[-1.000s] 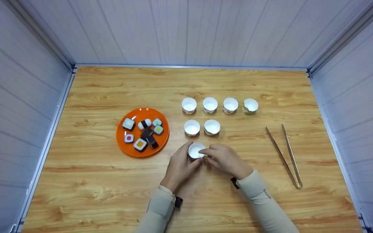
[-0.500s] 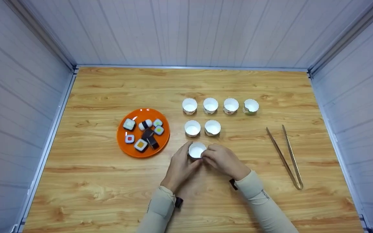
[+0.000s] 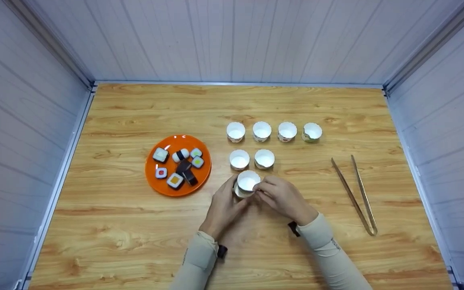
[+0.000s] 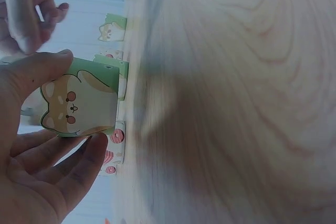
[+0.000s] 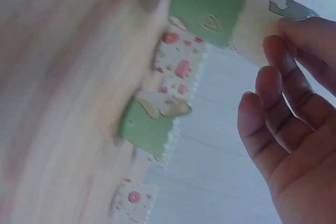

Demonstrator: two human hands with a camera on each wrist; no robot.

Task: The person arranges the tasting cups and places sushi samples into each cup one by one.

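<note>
In the head view, my left hand [image 3: 223, 207] curls round a paper cup [image 3: 242, 194] near the middle of the table. The left wrist view shows this cup's green wall [image 4: 81, 100] with a cartoon animal face, thumb on one side and fingers on the other. My right hand [image 3: 282, 199] pinches the rim of a second white-lined paper cup [image 3: 249, 181], which sits partly raised out of the first. In the right wrist view the pale upper cup [image 5: 252, 30] rises from the green lower one [image 5: 205, 9], with my right thumb and fingertips at its edge.
Several white-lined paper cups stand beyond the hands in two rows, a back row [image 3: 262, 131] and a front pair [image 3: 239, 160]. An orange plate [image 3: 155, 186] of toy sushi [image 3: 175, 181] lies left. Metal tongs [image 3: 357, 197] lie right. Pale walls enclose the table.
Earlier my right fingers reached inside the cup, then took its rim. Now an inner cup has come up and slightly right out of the one in my left hand, which has stayed put.
</note>
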